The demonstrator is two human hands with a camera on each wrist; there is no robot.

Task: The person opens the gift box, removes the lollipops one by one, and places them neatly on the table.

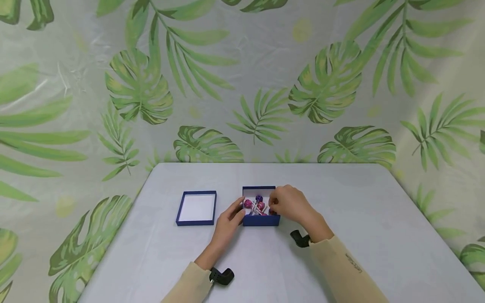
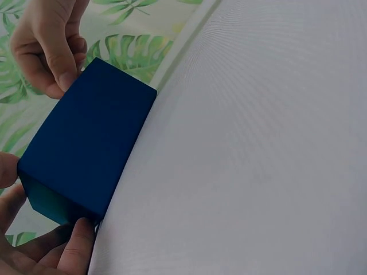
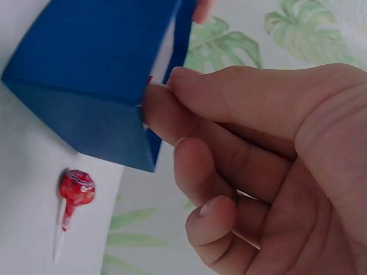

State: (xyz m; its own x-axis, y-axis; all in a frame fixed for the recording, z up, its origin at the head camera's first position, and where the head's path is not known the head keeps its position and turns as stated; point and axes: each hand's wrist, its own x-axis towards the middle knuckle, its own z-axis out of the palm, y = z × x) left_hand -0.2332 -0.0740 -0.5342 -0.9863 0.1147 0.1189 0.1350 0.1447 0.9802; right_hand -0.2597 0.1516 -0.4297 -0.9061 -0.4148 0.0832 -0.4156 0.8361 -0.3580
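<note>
A blue open-topped box with a white inside stands on the table and holds several lollipops in bright wrappers with white sticks. My left hand touches the box's left side; its fingers rest along the outer wall and near the front corner. At the right rim, my right hand pinches a lollipop between thumb and forefinger. Only a little white and red of it shows in the right wrist view. Another red-wrapped lollipop lies on the table outside the box; my right hand hides it from the head view.
A blue-edged lid with a white inside lies face up left of the box. Both rest on a white table. Behind its far edge hangs a leaf-printed sheet.
</note>
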